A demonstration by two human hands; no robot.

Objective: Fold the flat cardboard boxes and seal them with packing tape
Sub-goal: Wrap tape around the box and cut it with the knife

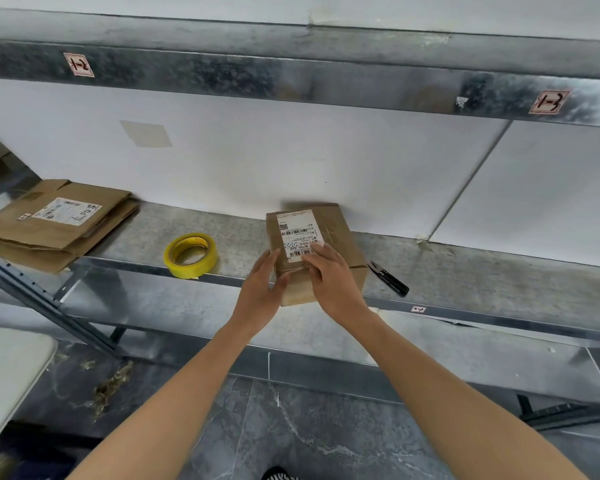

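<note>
Left hand (264,285) lies with straight fingers against the left side of the box (342,237); right hand (333,282) presses flat on its labelled top. That box sits at the near edge of the shelf (499,271), seemingly closed. Tape (191,254) lies to its left, flat boxes (56,223) far left, cutter (388,277) just right.

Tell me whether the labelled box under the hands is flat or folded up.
Folded up: the box stands as a full block on the shelf, front wall showing, top flaps down.
</note>
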